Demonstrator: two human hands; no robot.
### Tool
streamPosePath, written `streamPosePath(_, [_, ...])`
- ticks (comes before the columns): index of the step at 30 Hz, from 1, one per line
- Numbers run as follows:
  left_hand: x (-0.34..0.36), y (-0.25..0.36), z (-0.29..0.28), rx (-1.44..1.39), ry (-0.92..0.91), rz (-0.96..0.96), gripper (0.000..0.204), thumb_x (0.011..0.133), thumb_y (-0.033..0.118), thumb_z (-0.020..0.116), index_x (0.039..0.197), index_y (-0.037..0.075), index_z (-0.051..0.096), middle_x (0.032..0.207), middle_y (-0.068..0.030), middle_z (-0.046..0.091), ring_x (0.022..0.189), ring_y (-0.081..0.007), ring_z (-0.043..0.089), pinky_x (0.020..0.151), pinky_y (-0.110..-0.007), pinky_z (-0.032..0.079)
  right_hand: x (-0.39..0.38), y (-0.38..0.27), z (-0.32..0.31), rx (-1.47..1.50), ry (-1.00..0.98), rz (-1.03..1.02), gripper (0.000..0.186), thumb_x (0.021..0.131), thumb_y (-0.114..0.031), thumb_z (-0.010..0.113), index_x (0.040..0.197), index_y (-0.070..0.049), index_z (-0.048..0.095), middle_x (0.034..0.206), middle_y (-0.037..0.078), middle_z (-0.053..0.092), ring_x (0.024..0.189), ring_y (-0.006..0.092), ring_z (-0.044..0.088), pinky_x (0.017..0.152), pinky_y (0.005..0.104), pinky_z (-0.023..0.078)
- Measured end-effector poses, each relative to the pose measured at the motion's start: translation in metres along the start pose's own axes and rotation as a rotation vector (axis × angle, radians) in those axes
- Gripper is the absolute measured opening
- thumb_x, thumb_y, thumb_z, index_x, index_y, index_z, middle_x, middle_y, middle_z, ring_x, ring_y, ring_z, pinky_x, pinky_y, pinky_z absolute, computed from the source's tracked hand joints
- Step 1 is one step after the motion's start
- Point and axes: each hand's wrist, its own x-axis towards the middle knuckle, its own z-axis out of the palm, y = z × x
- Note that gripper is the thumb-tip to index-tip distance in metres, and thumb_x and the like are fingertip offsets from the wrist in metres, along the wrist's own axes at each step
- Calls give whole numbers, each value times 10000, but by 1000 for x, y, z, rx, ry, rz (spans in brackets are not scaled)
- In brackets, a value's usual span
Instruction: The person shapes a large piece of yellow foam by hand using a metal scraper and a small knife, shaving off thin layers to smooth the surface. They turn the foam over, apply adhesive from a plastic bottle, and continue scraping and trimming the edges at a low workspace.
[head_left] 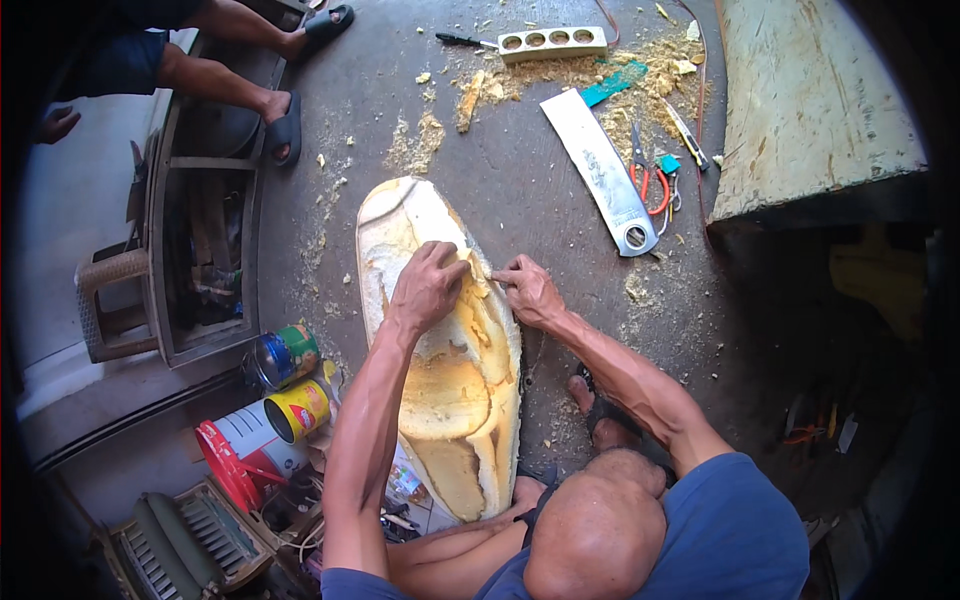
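Note:
A long cream and yellow foam seat pad [446,385] stretches away from my lap, its hollowed, torn-up surface facing upward. My left hand [432,285] lies over its far half, fingers closed on a loose flap of the yellow foam. Across from it, at the pad's right edge, my right hand [530,290] is closed in a pinch. Its fingertips meet the foam's rim, and whatever they hold is too small to make out.
Beyond the pad lie a silver strip [597,165], red-handled scissors [648,178], a cutter knife [685,135], a power strip [552,43] and foam crumbs. Tins [298,408] and a bucket [245,452] stand left. Another person's feet [283,125] are far left; a worn pale box [815,110] is right.

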Motion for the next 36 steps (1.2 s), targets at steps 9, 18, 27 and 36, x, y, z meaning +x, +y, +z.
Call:
streamPosePath(9, [-2,6,-5,0,49,8,298,787,43,679,1083,76,669,1091,-126,636,1069,-324,602,939,-403,505,-15,6,3,46,32,-62,446,863,-27,512,1223,-169,733,1080,149,613,994,305,628,911,400,514])
streamPosePath(18, [-124,-10,-44,47,80,-240,364,832,33,664,1195,63,663,1178,-172,628,1137,-346,587,974,-435,498,-50,-6,0,270,70,93,409,866,-37,494,1189,-98,737,1067,151,634,1014,287,634,920,364,504])
streamPosePath(27, [-383,64,37,-599,216,-1408,442,992,312,531,1348,53,574,1132,-174,661,1012,-257,641,898,-411,516,-117,-7,-4,175,-109,313,658,887,-113,592,1517,-58,411,1182,126,626,968,209,666,810,325,557])
streamPosePath(36, [-355,135,115,-2015,607,-1543,697,1045,571,341,1419,8,510,1223,-186,658,1064,-225,658,919,-388,522,-72,-88,-19,38,-147,204,741,983,-159,567,1599,-64,164,1528,264,387,1271,338,567,1022,429,509])
